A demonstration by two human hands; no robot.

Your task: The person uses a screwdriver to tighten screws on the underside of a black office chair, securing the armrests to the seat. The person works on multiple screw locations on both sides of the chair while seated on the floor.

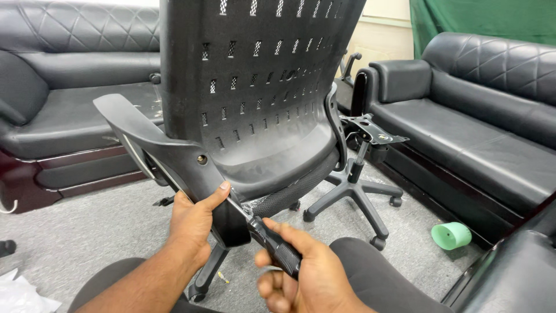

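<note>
In the head view, the left hand (194,223) wraps around the lower end of a black armrest (168,152), thumb pressed on its outer face, fingers hidden behind it. The right hand (304,272) is closed around the black ribbed handle of a screwdriver (272,246), whose thin shaft runs up and left to the armrest's underside, just beside the left thumb. The armrest joins the chair back (255,87), a perforated black plastic shell standing upright right before the person. Behind it to the right stands a five-star wheeled base (353,191) with a metal plate on top. A green cup (452,235) lies on the grey carpet near a black sofa (492,122); another sofa (63,104) sits left.
</note>
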